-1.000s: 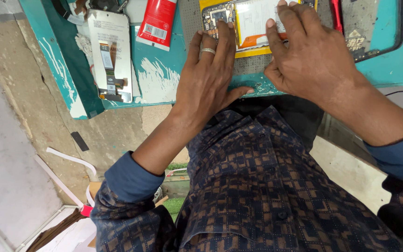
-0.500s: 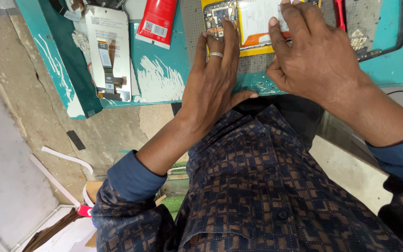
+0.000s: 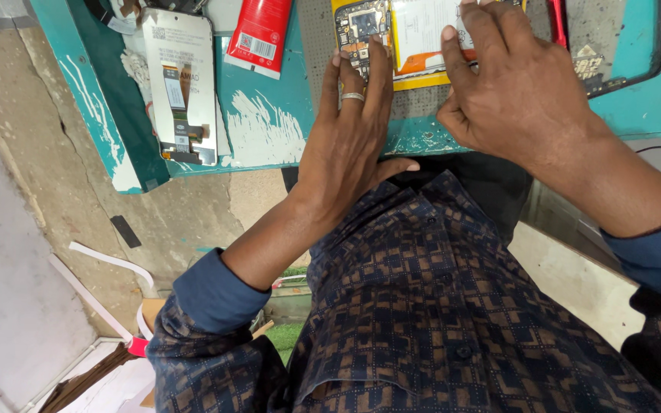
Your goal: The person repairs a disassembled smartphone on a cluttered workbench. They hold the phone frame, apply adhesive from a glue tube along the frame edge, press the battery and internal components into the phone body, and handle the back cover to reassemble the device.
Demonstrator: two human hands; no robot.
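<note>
An opened phone (image 3: 415,34) lies face down on a grey mat (image 3: 315,46) on the teal table, its circuit board and white battery showing inside a yellow frame. My left hand (image 3: 350,130), with a ring on one finger, rests flat with its fingertips on the phone's lower left corner. My right hand (image 3: 518,92) presses its fingers on the phone's battery area from the right. Neither hand lifts the phone off the mat.
A detached phone screen (image 3: 181,84) with a flex cable lies at the table's left end. A red tube (image 3: 260,34) lies next to it. A red-handled tool (image 3: 558,23) and a dark frame (image 3: 636,53) sit at the right. The table edge (image 3: 269,164) faces my lap.
The camera view has shifted slightly. My left hand has slid a little further up onto the phone's corner. The right hand stays on the phone.
</note>
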